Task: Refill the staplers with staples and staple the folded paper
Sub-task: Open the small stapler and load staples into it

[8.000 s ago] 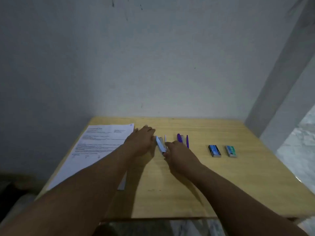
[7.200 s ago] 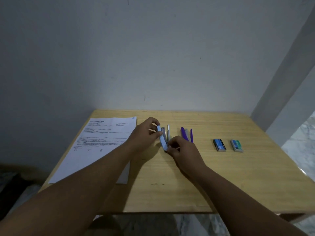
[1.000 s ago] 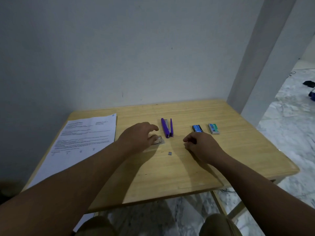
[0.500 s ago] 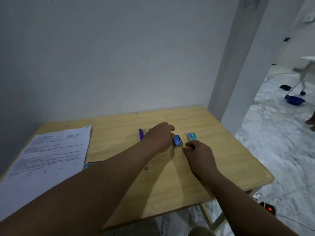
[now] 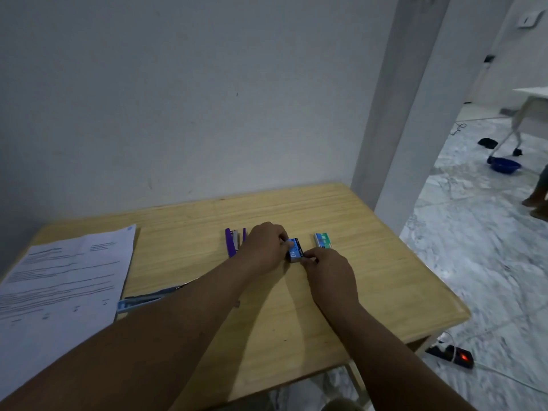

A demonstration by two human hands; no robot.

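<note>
A small blue box of staples (image 5: 295, 251) marked "10" lies on the wooden table (image 5: 370, 280). My left hand (image 5: 265, 246) holds its left side with thumb and fingers. My right hand (image 5: 327, 269) pinches its near right end. A purple stapler (image 5: 232, 241) lies opened flat just left of my left hand. A light blue stapler (image 5: 142, 301) lies by the paper, partly hidden under my left forearm. The printed paper (image 5: 59, 280) lies flat at the table's left side.
A green staple box (image 5: 322, 240) sits right of the blue one. A tiny dark bit (image 5: 237, 304) lies near my left forearm. A wall stands behind the table, a pillar at its right. On the marble floor lie a power strip (image 5: 453, 355) and a blue basin (image 5: 504, 165).
My right hand has moved left from beside the green box onto the blue box. My left hand has closed on the blue box. The view shifted slightly.
</note>
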